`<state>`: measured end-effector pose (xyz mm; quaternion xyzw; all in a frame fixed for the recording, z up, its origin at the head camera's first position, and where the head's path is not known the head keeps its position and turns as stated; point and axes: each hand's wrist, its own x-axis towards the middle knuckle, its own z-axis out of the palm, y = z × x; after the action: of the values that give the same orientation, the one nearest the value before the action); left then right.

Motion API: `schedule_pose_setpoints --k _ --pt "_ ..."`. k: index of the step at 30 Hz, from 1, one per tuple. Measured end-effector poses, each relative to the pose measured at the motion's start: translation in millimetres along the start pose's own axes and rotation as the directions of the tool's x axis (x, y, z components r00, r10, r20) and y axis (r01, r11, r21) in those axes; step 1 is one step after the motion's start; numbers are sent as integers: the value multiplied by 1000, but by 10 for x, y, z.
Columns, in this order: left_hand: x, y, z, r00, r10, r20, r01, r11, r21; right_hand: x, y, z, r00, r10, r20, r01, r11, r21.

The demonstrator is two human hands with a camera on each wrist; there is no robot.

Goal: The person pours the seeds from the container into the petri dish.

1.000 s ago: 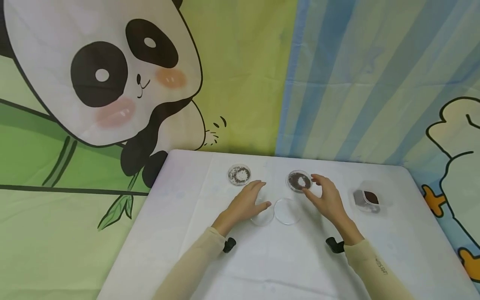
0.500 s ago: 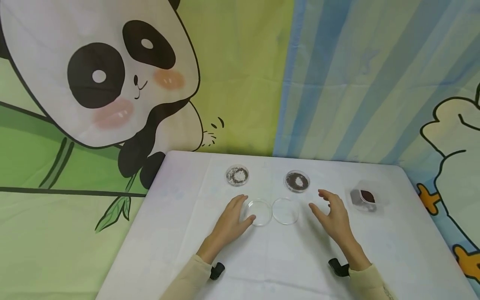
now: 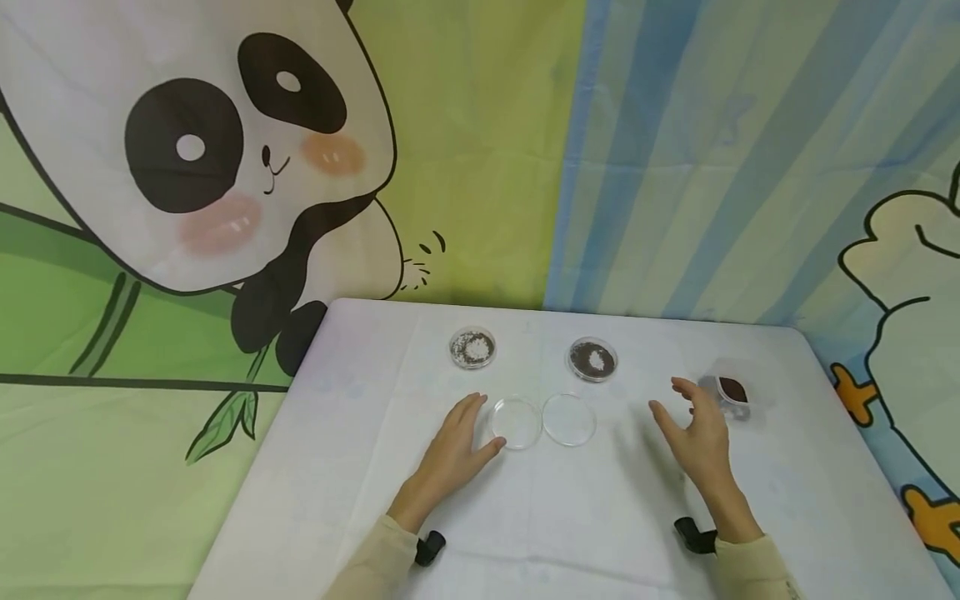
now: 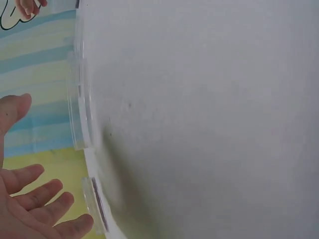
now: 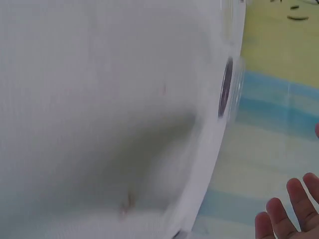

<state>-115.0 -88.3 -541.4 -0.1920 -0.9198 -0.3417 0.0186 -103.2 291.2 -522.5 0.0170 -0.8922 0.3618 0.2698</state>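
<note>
In the head view my left hand [image 3: 448, 457] hovers with relaxed fingers at the left side of a clear round dish [image 3: 515, 422]. Touching or almost touching that dish is a second clear round dish [image 3: 569, 420]. Behind them lie two petri dishes with dark grains around a pale patch, the left petri dish [image 3: 472, 347] and the right petri dish [image 3: 592, 359]. My right hand [image 3: 699, 442] is raised, fingers spread and holding nothing, in front of a clear plastic box [image 3: 737, 410] with dark brown contents. Both wrist views show the fingers apart from any object.
A white-covered table [image 3: 585, 517] carries everything. A cloth backdrop [image 3: 480, 167] with a cartoon panda hangs behind its far edge. Black wrist straps or mounts show at both sleeves, such as the right mount [image 3: 696, 536].
My right hand has left the right petri dish and moved right toward the plastic box. The left hand has drawn back to the left, off the clear dish it partly covered.
</note>
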Motion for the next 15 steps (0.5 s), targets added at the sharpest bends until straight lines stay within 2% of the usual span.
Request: schedule_pose_setpoints --k 4,6,8,12,15 --pt "56 -2 -23 999 -1 43 0 1000 21 135 162 -147 994 11 -113 -16 999 -40" --pt "96 3 -37 998 4 63 -7 999 49 199 265 -227 983 52 -174 -65 995 -69" --pt "140 8 -49 996 6 87 -15 995 101 247 371 -298 969 141 -203 -164 982 -98" --pt "212 6 -54 989 9 148 -39 978 204 279 565 -396 920 354 -168 -376 917 -128" --pt "250 -8 -47 980 -3 197 -44 972 229 271 680 -431 879 466 -97 -476 868 -143"
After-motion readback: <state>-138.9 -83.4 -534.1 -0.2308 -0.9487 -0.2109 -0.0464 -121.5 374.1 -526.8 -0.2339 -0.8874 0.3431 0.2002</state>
